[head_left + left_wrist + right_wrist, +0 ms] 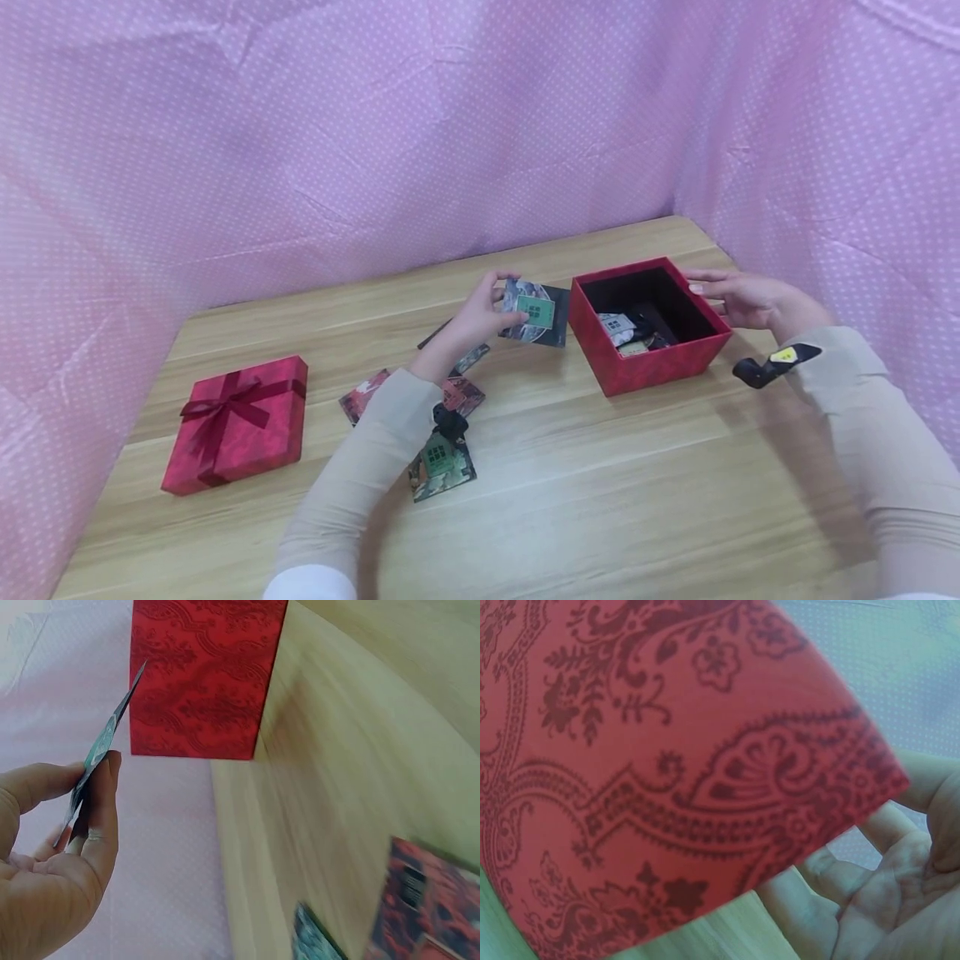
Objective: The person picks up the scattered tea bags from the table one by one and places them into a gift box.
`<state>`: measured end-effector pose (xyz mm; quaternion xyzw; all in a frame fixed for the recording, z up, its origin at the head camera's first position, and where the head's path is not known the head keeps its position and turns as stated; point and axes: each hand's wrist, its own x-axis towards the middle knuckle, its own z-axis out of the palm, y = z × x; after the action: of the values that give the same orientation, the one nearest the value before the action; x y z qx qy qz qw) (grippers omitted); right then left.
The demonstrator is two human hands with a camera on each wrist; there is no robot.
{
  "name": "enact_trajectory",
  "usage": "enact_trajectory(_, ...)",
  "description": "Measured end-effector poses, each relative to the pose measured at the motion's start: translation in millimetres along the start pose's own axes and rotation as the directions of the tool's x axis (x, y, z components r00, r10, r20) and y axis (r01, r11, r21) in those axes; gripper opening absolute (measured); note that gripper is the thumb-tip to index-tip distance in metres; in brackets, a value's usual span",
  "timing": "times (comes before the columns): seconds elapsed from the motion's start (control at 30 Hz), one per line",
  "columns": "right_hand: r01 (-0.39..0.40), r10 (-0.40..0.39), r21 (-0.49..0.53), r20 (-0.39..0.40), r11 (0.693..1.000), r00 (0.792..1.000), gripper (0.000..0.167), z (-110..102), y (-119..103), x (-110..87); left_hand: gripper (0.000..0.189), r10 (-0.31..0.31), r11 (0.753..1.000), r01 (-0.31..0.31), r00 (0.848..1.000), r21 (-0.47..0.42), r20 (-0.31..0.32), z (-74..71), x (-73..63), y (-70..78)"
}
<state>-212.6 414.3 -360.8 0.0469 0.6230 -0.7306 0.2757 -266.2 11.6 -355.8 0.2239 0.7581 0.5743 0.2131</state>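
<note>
My left hand [478,315] pinches a thin square card [557,321] with a green label, thumb on its face and fingers behind. In the left wrist view this card [105,742] shows almost edge-on, in front of the red box. The open red gift box [652,373] stands just right of the card, its inside dark. Several small cards or packets [617,327] lie in the box. My right hand [757,302] is at the box's right wall with its fingers extended. In the right wrist view the patterned wall [667,787] partly hides those fingers.
A red lid [277,425] with a dark red ribbon bow lies on the wooden table [570,517] at the left. Several printed cards [448,479] are scattered under and beside my left forearm. Pink dotted cloth [420,150] hangs behind the table and along its sides.
</note>
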Motion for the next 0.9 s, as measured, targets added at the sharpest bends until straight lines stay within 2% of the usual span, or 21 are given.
enact_trajectory(0.2, -0.001, 0.001, 0.016, -0.009, 1.000, 1.000, 0.036, -1, 1, 0.2, 0.060, -0.020, 0.999, 0.018, 0.999, -0.045, -0.037, 9.2, 7.0, 11.9)
enact_trajectory(0.47, 0.014, -0.016, 0.040, 0.049, 0.999, 0.999, 0.038, -4, 2, 1.2, 0.058, -0.038, 0.995, 0.030, 0.996, -0.093, -0.083, 23.0, 14.7, 26.5)
enact_trajectory(0.73, 0.019, -0.022, 0.043, 0.070, 0.999, 0.997, 0.038, -5, 2, 1.5, 0.056, -0.013, 0.992, -0.004, 0.991, -0.125, -0.131, 40.6, 24.8, 38.1)
enact_trajectory(0.9, 0.022, -0.024, 0.029, 0.080, 0.999, 0.996, 0.039, -5, 2, 1.6, 0.052, -0.021, 0.991, -0.003, 0.985, -0.137, -0.171, 50.7, 31.6, 41.4)
